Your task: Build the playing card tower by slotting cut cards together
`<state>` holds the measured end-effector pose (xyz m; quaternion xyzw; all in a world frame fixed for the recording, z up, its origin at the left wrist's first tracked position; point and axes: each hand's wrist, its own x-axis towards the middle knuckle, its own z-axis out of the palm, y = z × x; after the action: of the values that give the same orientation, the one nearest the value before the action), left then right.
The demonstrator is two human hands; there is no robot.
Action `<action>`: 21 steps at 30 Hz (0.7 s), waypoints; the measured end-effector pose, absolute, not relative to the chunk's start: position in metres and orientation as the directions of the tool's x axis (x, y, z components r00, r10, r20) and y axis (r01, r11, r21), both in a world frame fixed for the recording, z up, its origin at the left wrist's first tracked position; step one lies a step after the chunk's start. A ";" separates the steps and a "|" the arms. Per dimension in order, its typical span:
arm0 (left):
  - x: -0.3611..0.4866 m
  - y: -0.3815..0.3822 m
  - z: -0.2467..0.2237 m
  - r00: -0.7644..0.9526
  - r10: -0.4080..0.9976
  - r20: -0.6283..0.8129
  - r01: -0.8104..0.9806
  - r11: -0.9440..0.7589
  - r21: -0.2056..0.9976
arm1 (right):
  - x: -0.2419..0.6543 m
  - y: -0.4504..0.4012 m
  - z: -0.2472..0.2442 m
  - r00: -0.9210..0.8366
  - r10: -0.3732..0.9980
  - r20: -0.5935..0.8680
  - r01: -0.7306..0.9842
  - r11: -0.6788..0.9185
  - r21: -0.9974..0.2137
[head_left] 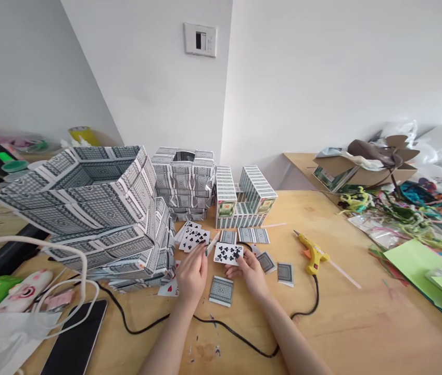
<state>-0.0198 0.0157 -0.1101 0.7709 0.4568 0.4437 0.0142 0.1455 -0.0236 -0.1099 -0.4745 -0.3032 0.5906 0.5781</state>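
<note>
Between the thumb and fingers of my right hand (251,273) is a ten of clubs playing card (226,253), face up. My left hand (193,271) is pinched around a second, pale playing card (213,242), seen nearly edge-on beside the first. A face-down card stack (221,290) lies on the table just below and between my hands. Face-up club cards (194,237) are spread beyond my left fingers, and a heart card (169,288) is partly hidden by my left wrist. More face-down cards (266,262) lie past my right hand.
Large structures of folded cards (127,203) (191,182) stand at left and behind. Card boxes (226,195) are stacked at the back. A yellow glue gun (313,255) rests on the right, its black cord (240,341) crossing the table. A phone (76,338) lies front left.
</note>
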 end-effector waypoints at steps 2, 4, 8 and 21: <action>-0.013 0.010 -0.106 0.332 0.664 0.669 0.623 -0.688 0.373 | 0.145 -0.023 -0.111 0.098 0.971 -0.217 -0.389 -0.163 -0.907; -0.003 0.005 -0.102 0.484 0.603 0.634 0.528 -0.779 0.338 | 0.146 -0.022 -0.112 0.092 0.978 -0.189 -0.376 -0.142 -0.916; 0.008 -0.002 -0.096 0.602 0.565 0.565 0.414 -0.825 0.384 | 0.148 -0.022 -0.113 0.162 0.979 -0.128 -0.309 -0.073 -0.948; -0.011 0.013 -0.103 0.252 0.965 0.077 0.348 -0.165 0.923 | 0.145 -0.024 -0.111 0.127 0.981 -0.145 -0.304 -0.100 -0.947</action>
<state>-0.0110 0.0125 -0.1031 0.6697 0.4902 0.3659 0.4212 0.1452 -0.0245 -0.1106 -0.4851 -0.3491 0.5611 0.5727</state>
